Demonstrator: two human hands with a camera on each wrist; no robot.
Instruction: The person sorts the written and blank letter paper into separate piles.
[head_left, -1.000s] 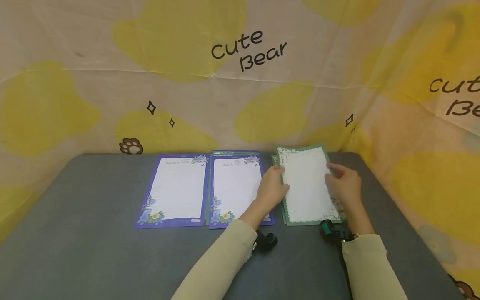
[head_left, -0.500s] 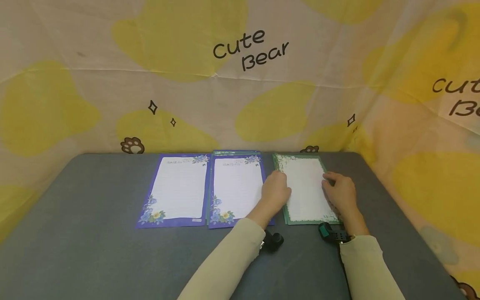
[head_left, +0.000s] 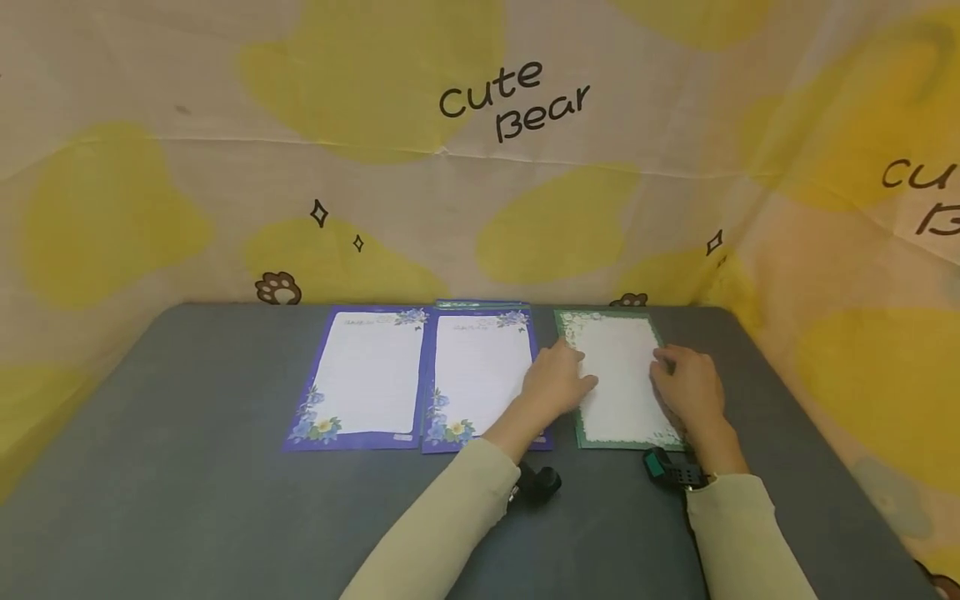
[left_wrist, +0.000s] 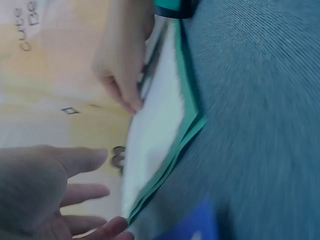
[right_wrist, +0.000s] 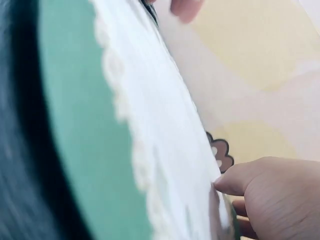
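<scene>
A small stack of green-bordered letter paper [head_left: 618, 392] lies on the grey table, its white middle facing up. My left hand [head_left: 553, 381] is at its left edge, thumb and fingers apart; the left wrist view shows the fingers [left_wrist: 85, 195] spread beside the sheets. At the opposite edge is my right hand [head_left: 688, 390], and in the right wrist view its thumb [right_wrist: 235, 180] touches the paper's edge while the other fingers are partly hidden. Near the front corner, the left wrist view shows green sheet edges [left_wrist: 192, 127] slightly fanned out.
Two purple-bordered sheets with blue flowers, a left one [head_left: 371, 375] and a middle one [head_left: 480, 358], lie left of the green stack. More sheet edges [head_left: 482, 303] show behind the middle one. A patterned cloth [head_left: 405, 200] hangs behind the grey table [head_left: 187, 500].
The top green-bordered sheet, earlier raised and offset between both hands, has come down onto the stack and lines up with it. Since then, my left thumb has spread away from the fingers.
</scene>
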